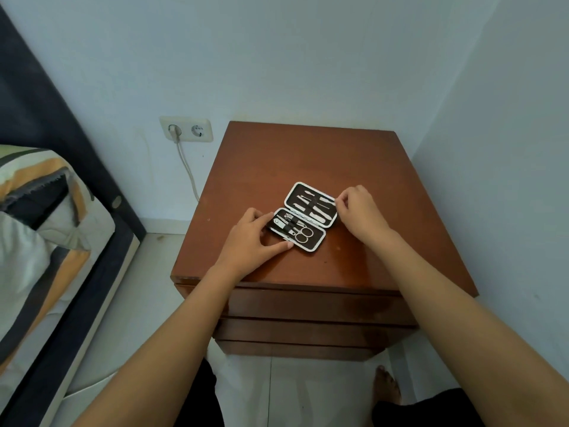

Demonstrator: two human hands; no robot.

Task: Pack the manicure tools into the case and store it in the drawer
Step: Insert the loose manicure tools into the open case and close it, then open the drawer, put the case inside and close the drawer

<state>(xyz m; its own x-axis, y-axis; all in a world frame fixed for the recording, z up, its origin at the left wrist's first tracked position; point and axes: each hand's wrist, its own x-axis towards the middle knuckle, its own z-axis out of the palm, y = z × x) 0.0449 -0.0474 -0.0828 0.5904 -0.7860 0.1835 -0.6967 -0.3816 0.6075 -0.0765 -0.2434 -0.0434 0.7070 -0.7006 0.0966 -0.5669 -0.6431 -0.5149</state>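
A bed (46, 241) with striped orange, grey and white bedding and a dark frame fills the 9 o'clock side of the view. A pale wall runs behind, carrying a double wall socket (186, 129) at 11 o'clock of the nightstand, with a white cable (187, 167) plugged into its left outlet and hanging down. The brown wooden nightstand (308, 161) stands in the corner; its drawer fronts (314, 306) at 6 o'clock are all closed. A bare foot (386, 385) rests on the tiled floor at 6 o'clock.

The manicure case (303, 217) lies open and flat on the nightstand top, near its centre, nothing else around it. It is dark-lined with a pale rim, two halves hinged together. The far half holds slim metal tools (314, 208) under an elastic band; the near half holds small scissors (303, 234) and nail clippers (284, 223).

Left hand (251, 241) rests at the case's 8 o'clock, fingers spread and touching the near half's edge. Right hand (360, 214) is at 3 o'clock, fingertips pinched narrow on the far half's rim.
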